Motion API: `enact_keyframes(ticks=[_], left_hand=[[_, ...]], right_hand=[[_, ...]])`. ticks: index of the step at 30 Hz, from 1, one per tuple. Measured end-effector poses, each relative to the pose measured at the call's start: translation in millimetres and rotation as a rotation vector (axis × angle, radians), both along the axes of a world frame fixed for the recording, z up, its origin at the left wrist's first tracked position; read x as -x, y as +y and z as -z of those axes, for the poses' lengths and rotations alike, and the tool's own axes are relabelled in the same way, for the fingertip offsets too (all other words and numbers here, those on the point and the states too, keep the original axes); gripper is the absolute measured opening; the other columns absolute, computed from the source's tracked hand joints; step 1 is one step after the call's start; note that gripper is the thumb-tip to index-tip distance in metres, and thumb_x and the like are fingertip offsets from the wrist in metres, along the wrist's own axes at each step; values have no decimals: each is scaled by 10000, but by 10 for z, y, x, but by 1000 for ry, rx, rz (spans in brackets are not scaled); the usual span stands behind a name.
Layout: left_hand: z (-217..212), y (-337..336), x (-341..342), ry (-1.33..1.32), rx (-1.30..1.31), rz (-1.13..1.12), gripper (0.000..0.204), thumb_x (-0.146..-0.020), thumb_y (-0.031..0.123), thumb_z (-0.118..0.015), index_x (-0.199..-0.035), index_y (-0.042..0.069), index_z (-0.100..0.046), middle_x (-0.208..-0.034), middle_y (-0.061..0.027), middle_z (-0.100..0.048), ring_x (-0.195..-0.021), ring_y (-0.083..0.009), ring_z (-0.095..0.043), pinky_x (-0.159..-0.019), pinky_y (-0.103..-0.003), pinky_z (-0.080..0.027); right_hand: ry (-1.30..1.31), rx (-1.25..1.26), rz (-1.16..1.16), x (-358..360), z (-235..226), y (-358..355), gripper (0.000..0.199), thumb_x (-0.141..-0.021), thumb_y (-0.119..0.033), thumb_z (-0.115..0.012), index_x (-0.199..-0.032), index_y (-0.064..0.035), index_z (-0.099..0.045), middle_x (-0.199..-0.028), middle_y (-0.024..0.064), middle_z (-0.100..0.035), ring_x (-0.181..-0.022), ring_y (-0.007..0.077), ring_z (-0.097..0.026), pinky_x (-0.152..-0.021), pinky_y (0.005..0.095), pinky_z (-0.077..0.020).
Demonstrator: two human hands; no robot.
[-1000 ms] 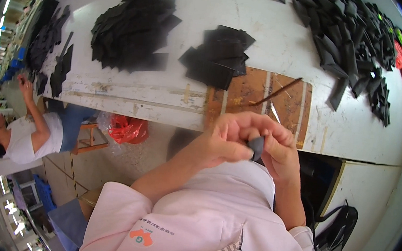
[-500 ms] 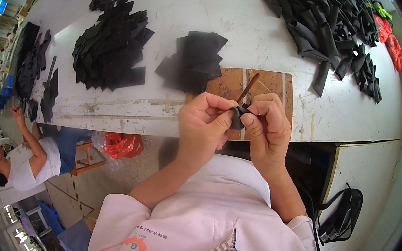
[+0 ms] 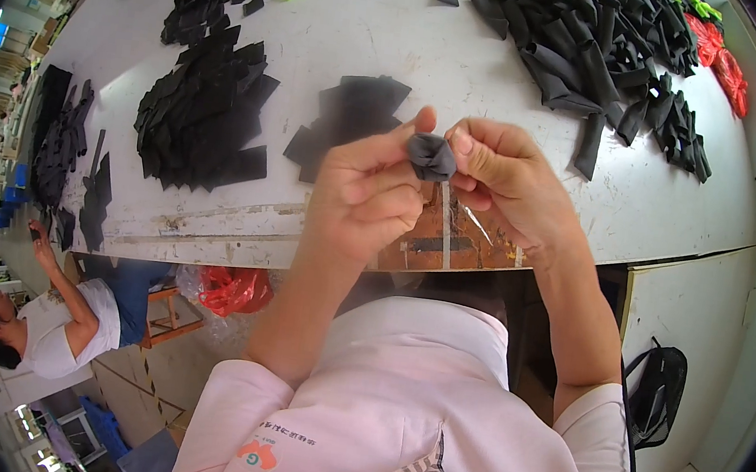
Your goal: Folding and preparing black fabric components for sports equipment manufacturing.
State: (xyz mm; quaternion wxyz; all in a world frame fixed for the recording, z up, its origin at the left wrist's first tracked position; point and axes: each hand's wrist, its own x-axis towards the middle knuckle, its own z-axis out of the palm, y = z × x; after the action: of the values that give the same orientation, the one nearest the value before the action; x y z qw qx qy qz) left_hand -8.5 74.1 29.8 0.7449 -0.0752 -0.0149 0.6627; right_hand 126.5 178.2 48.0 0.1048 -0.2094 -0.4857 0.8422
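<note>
Pinching a small dark fabric piece (image 3: pixel 431 155) between both sets of fingertips, we hold it above the near edge of the white table (image 3: pixel 401 34), our left hand (image 3: pixel 365 199) and right hand (image 3: pixel 505 181) both clamped on it. We judge we are mid-fold, shaping it into a rosette. Next comes a firm, careful tuck; flat cut pieces (image 3: pixel 349 121) lie at eleven o'clock, folded strips (image 3: pixel 595 46) at one.

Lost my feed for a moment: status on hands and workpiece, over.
Left hand and right hand both pinching a small black fabric piece, held above the white table. Nothing in the way.
</note>
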Motion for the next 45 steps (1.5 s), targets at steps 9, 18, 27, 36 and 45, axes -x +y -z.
enact_keyframes(ticks=[9, 18, 27, 36, 45], left_hand=[[85, 120, 219, 62, -1, 28, 269, -815, -20, -406, -1068, -35, -497, -748, -116, -602, -323, -6, -301, -272, -142, -210], [-383, -150, -184, 1393, 161, -419, 352, -722, -94, -536, -1069, -48, -495, -887, -120, -591, -647, -87, -531, -570, -179, -442], [-467, -213, -443, 1686, 159, -870, 141, -783, -8, -569, -910, -52, -528, -921, -133, -573, -644, -58, -522, -505, -140, -409], [-376, -163, -279, 802, 22, -505, 109, -796, -43, -488, -895, -13, -452, -888, -188, -581, -345, -19, -367, -285, -154, -291], [-183, -96, -92, 2, -95, -36, 293, -820, -15, -370, -1108, -38, -420, -869, -177, -561, -285, -30, -298, -261, -163, -237]], right_hand=[[-12, -151, -15, 131, -110, 78, 222, -846, -232, -532, -733, -41, -524, -618, -39, -428, -527, 26, -352, -448, 149, -292], [114, -585, 182, 55, 8, -86, 174, -832, -138, -529, -730, -3, -490, -588, 12, -430, -516, 96, -402, -472, 225, -335], [421, -1382, 557, 96, -167, -242, 134, -736, -103, -609, -772, -33, -501, -699, 90, -443, -526, 210, -473, -440, 286, -394], [214, -1195, 481, 74, -234, -276, 139, -771, -113, -593, -782, -18, -493, -696, 93, -468, -560, 212, -479, -480, 278, -397], [10, -341, 81, 28, -125, -56, 244, -851, -237, -527, -728, -28, -501, -625, -19, -457, -551, 52, -386, -481, 184, -315]])
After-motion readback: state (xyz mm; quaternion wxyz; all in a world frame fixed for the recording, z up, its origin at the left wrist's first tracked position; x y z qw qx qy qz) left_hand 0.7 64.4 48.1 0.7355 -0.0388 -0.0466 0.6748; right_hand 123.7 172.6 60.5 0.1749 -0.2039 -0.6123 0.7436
